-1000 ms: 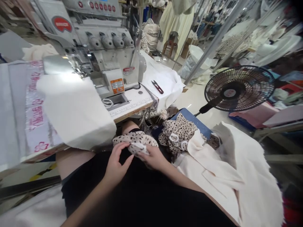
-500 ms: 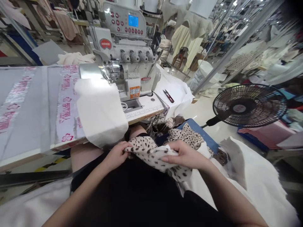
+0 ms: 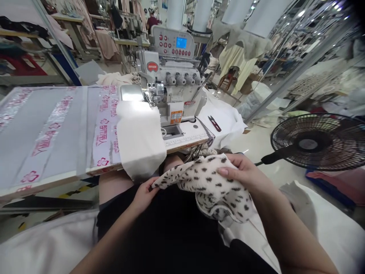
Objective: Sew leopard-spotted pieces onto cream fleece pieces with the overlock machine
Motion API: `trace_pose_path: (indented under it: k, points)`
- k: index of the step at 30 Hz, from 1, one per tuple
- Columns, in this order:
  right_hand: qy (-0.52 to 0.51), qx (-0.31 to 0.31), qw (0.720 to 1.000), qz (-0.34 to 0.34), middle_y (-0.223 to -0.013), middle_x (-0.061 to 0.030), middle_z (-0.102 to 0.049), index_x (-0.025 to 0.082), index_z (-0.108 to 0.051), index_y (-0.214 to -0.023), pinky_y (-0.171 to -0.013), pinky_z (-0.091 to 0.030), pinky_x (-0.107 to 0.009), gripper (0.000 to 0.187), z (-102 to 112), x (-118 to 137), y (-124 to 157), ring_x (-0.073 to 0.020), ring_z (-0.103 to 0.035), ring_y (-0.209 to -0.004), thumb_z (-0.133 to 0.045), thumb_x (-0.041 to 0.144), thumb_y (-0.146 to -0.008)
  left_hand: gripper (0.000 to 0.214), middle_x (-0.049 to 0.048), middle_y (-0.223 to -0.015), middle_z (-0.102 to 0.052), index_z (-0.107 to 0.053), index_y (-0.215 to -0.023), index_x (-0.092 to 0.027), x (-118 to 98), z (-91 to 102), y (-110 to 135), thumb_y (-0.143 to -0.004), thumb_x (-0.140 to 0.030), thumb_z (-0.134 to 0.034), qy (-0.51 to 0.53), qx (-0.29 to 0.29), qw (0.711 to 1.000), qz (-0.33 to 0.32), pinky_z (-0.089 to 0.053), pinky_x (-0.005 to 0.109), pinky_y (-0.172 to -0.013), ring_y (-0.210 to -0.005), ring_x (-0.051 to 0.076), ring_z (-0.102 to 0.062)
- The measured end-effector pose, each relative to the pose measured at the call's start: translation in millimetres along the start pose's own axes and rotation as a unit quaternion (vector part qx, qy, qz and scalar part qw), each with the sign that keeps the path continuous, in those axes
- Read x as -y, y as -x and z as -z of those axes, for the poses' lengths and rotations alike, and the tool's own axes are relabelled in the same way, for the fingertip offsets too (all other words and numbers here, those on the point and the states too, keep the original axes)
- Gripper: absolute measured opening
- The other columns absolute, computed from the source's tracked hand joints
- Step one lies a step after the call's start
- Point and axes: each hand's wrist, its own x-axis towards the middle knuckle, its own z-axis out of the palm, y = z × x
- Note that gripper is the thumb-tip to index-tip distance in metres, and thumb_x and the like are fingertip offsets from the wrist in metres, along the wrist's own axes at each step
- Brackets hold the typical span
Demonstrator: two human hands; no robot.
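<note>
Spotted cream fabric, dark brown leopard-type markings, soft surface; bunched and folded over on itself, not laid flat. Held in the air between both hands: left hand pinches the narrow tapered end, right hand grips the upper edge. Lower folds sag slack.

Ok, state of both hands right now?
Left hand: closed, pinching the edge of the spotted fabric.
Right hand: closed, holding the same fabric.

Two hands, one overlock machine, one fan.
</note>
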Motion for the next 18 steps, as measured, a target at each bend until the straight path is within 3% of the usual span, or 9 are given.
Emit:
trace_pose_path:
  k: [3, 7, 13, 15, 18]
  points:
    - [0.012, -0.014, 1.0, 0.005, -0.068, -0.0026, -0.066, 0.016, -0.067, -0.086, -0.051, -0.049, -0.019, 0.021, 1.1, -1.7, 3.3, -0.0115, -0.061, -0.057, -0.072, 0.027, -0.068, 0.034, 0.0049, -0.103, -0.062, -0.061, -0.102, -0.018, 0.3, -5.2, -5.4, -0.07, -0.029, -0.064, 0.071, 0.014, 0.997, 0.022, -0.039, 0.027, -0.088, -0.096, 0.019, -0.054]
    - [0.017, -0.037, 0.999, 0.018, -0.069, -0.0039, -0.066, 0.016, -0.067, -0.088, -0.051, -0.049, -0.02, 0.025, 0.6, 1.4, 7.8, -0.0129, -0.061, -0.057, -0.072, 0.029, -0.067, 0.047, 0.0058, -0.111, -0.06, -0.057, -0.111, -0.02, 0.3, -10.1, -6.6, -0.065, -0.021, -0.067, 0.145, 0.049, 0.987, 0.056, -0.043, 0.023, -0.078, -0.095, 0.017, -0.056]
    - [0.025, -0.05, 0.998, 0.015, -0.064, -0.0027, -0.064, 0.017, -0.068, -0.082, -0.048, -0.049, -0.021, 0.024, -3.9, 12.6, 8.7, -0.0129, -0.059, -0.054, -0.074, 0.03, -0.064, 0.051, 0.0071, -0.107, -0.062, -0.058, -0.112, -0.02, 7.0, -21.3, -7.3, -0.063, -0.02, -0.069, 0.179, 0.065, 0.978, 0.085, -0.041, 0.017, -0.058, -0.08, 0.015, -0.059]
    - [0.02, -0.062, 0.998, 0.011, -0.062, -0.0029, -0.064, 0.016, -0.068, -0.083, -0.047, -0.049, -0.022, 0.025, -6.4, 16.9, 9.5, -0.0137, -0.059, -0.053, -0.075, 0.03, -0.063, 0.054, 0.0078, -0.11, -0.061, -0.057, -0.114, -0.02, 2.4, -22.6, -6.2, -0.061, -0.023, -0.071, 0.187, 0.075, 0.976, 0.079, -0.043, 0.019, -0.061, -0.084, 0.017, -0.059]
    - [0.005, -0.088, 0.996, 0.013, -0.063, -0.0034, -0.065, 0.016, -0.068, -0.083, -0.049, -0.05, -0.023, 0.025, -10.4, 22.4, 11.5, -0.0146, -0.06, -0.054, -0.075, 0.029, -0.062, 0.06, 0.0082, -0.117, -0.058, -0.057, -0.114, -0.02, -12.1, -23.0, -2.4, -0.056, -0.023, -0.075, 0.197, 0.094, 0.974, 0.058, -0.044, 0.027, -0.081, -0.101, 0.021, -0.055]
